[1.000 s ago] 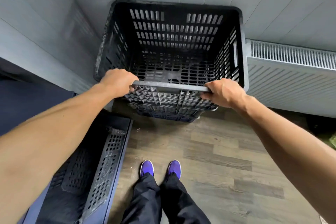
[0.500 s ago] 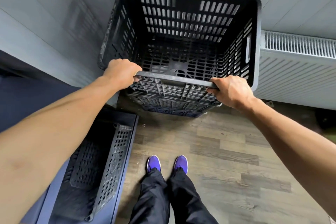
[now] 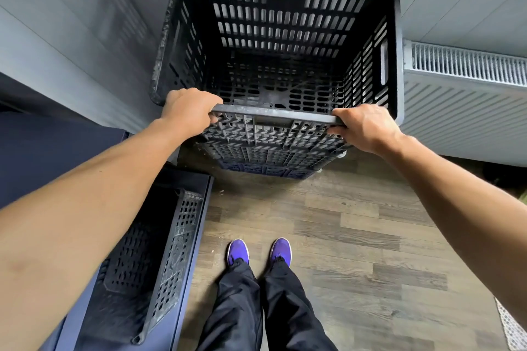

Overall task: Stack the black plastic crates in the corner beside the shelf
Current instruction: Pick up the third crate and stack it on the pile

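Note:
A large black slotted plastic crate (image 3: 281, 25) stands upright and empty in the wall corner, on top of other crates whose ribbed sides (image 3: 268, 157) show beneath it. My left hand (image 3: 189, 110) grips the near rim at its left end. My right hand (image 3: 362, 127) grips the same rim at its right end. Another black crate (image 3: 159, 259) lies in the dark blue shelf unit (image 3: 199, 225) at the lower left, partly hidden by my left forearm.
A white radiator (image 3: 462, 94) runs along the wall right of the stack, close to the crate's side. Grey panelled walls meet behind the crate. My purple shoes (image 3: 258, 251) stand on the wood-look floor (image 3: 356, 251) in front of the stack.
The crate looms larger and higher in view, and sits closer to the radiator. Both hands have kept their grip on the near rim.

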